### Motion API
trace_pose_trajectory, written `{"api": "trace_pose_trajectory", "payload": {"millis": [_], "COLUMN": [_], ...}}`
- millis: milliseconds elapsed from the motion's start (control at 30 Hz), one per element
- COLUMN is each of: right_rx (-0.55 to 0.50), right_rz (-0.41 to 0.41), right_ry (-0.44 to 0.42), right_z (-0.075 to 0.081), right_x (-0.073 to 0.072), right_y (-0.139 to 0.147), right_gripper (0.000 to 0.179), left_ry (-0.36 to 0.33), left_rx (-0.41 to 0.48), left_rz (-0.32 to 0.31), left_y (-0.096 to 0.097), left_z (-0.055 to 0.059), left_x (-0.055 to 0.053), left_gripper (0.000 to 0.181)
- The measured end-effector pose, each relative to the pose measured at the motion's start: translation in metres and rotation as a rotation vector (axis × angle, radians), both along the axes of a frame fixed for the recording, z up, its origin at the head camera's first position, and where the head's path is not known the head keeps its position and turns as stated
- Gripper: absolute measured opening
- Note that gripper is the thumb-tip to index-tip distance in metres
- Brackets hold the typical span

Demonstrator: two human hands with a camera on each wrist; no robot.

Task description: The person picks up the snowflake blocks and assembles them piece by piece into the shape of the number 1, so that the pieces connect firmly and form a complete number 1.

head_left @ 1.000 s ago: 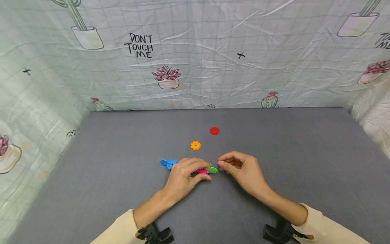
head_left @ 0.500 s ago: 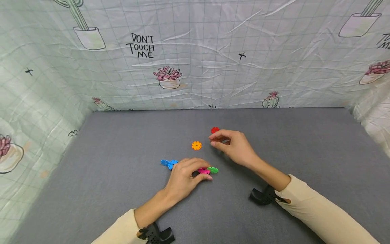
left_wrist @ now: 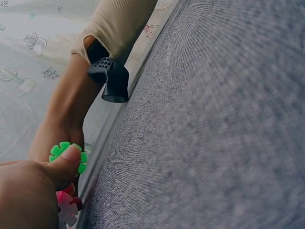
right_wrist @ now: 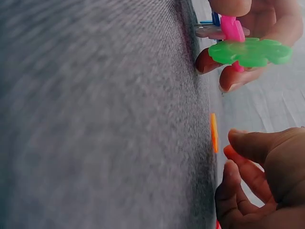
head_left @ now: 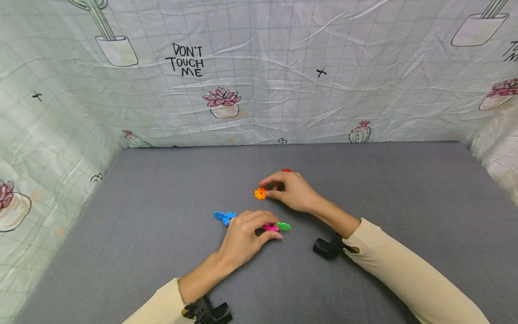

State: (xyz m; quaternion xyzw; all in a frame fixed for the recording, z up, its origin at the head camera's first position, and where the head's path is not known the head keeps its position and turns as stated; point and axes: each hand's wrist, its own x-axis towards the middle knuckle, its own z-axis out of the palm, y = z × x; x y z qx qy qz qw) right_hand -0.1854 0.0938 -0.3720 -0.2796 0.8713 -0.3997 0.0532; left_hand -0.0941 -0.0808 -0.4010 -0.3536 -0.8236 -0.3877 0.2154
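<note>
A chain of interlocking notched plastic discs lies in my left hand, whose thumb and fingers grip it near the pink disc. At the right end sticks out a green disc, and blue discs show past the hand on the left. A greyish see-through disc shows behind the pink one in the right wrist view. My right hand hovers at an orange disc on the table; its thumb and fingers are curved and apart, fingertips just beside the disc's edge.
A red disc lies behind the right hand, mostly hidden by it. The grey tabletop runs back to a hanging patterned cloth. Each wrist carries a black camera mount.
My right hand has moved from beside the green disc, back toward the red disc, then left to the orange disc. The left hand keeps its hold in the same place.
</note>
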Motion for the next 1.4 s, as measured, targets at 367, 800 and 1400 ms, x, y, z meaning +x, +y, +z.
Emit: {"api": "trace_pose_trajectory", "payload": {"millis": [367, 800, 1400], "right_rx": [0.049, 0.075, -0.128], "right_rz": [0.047, 0.040, -0.121], "right_ry": [0.073, 0.046, -0.112], "right_z": [-0.005, -0.001, 0.011], "right_x": [-0.003, 0.002, 0.035], "right_y": [-0.008, -0.006, 0.028], "right_gripper": [0.027, 0.027, 0.023], "left_ry": [0.010, -0.009, -0.011], "left_rx": [0.001, -0.006, -0.001], "left_rz": [-0.001, -0.001, 0.002], "left_y": [0.000, 0.000, -0.001], "left_z": [0.000, -0.001, -0.002], "left_x": [0.000, 0.000, -0.001], "left_gripper": [0.025, 0.024, 0.023]}}
